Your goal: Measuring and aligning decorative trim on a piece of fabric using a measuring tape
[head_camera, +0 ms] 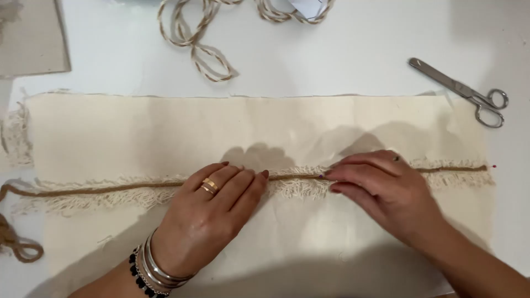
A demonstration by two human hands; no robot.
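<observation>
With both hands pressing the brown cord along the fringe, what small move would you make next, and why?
Probably slide the left hand leftward along the brown cord, pressing it down. The right hand already pins it near the middle of the cream fabric, while the left stretch over the fringe lies unheld.

1. Single view only: head-worn camera, positioned above the tabletop [359, 49], looking steeply down.
2. Facing: toward 12 o'clock, away from the wearer; forearms enter from the 6 o'clock edge.
3. Range: close; the cream cloth [138, 132] spans nearly the full frame width.
4. No second view; shared coverage cannot be assessed.
</observation>
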